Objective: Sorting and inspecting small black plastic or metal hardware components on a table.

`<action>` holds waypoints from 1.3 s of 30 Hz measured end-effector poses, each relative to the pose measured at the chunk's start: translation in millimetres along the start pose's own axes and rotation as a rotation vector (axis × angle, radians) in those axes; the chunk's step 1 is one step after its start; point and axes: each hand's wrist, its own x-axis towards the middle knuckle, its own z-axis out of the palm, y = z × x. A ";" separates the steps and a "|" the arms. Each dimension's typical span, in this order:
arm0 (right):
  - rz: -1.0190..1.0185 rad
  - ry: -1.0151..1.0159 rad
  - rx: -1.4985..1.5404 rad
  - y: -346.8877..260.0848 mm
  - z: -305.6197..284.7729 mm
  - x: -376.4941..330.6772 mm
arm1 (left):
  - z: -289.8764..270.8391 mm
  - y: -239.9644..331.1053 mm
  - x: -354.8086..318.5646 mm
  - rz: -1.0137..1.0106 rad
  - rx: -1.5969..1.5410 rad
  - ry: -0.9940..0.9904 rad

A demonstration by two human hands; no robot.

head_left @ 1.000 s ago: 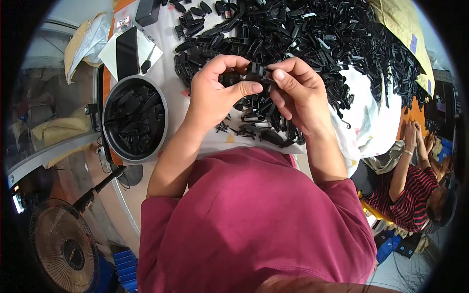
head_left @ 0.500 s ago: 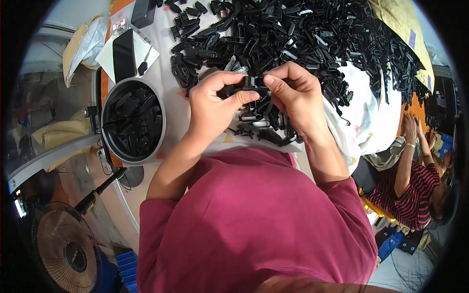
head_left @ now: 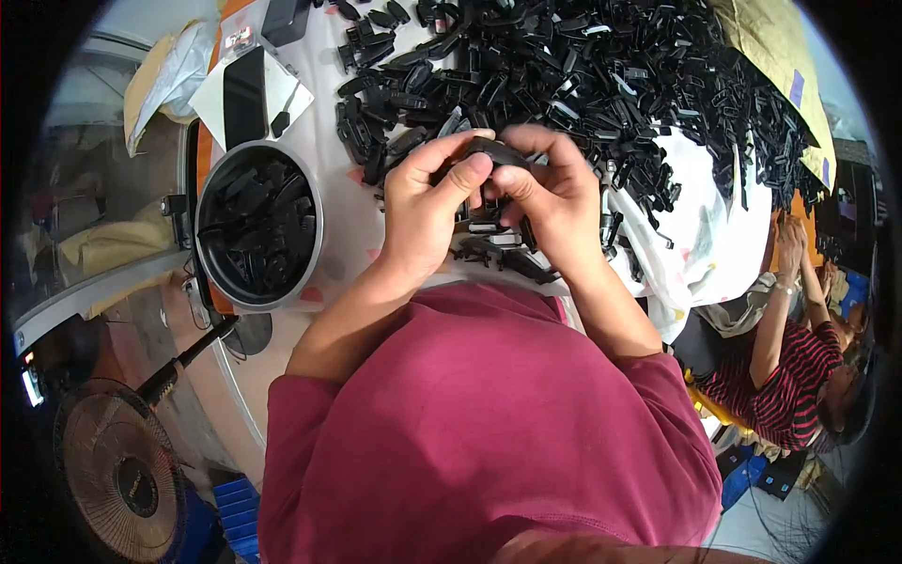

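Note:
Between my two hands is a small black plastic part (head_left: 501,153), held over the near edge of the table. My left hand (head_left: 434,188) pinches its left end with thumb and forefinger. On its right end are the thumb and fingers of my right hand (head_left: 556,193), slightly smeared by motion. Fingers cover much of the part, so its exact kind does not show. Just beyond and below my hands spreads a large heap of similar black plastic parts (head_left: 526,75). A round grey-rimmed bowl (head_left: 318,221), holding more black pieces, stands to the left.
A black phone (head_left: 244,99) lies on a white box left of the heap. White plastic sheeting (head_left: 705,216) hangs at the table's right edge. A co-worker in a striped shirt (head_left: 785,376) sits at the right. A fan (head_left: 127,470) stands at lower left.
My hands have come closer together, and the black part between them has turned, now showing a broader dark face. My right fingers have curled in around it.

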 end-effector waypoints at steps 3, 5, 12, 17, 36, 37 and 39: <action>0.104 -0.130 0.045 3.3 0.3 -8.1 | -12.2 -0.2 -2.5 -0.180 -0.254 -0.087; 0.099 -0.201 -0.109 1.7 5.5 -8.9 | -25.6 3.9 -6.7 -0.216 -0.284 -0.111; -0.510 -0.002 -1.344 31.7 -70.8 98.5 | -111.8 65.1 -24.0 0.399 1.420 0.515; -0.579 -0.199 -1.596 42.0 -89.2 123.3 | -136.9 57.3 -26.4 0.227 1.839 0.471; -0.096 -0.072 0.314 5.5 -6.7 35.3 | -27.4 14.4 23.4 -0.024 0.128 -0.148; -0.207 -0.058 0.096 8.3 -6.3 32.3 | -19.7 18.2 20.5 0.005 0.056 -0.121; -0.329 -0.028 -0.262 4.2 -3.3 25.0 | -17.5 21.0 21.4 0.012 0.037 -0.118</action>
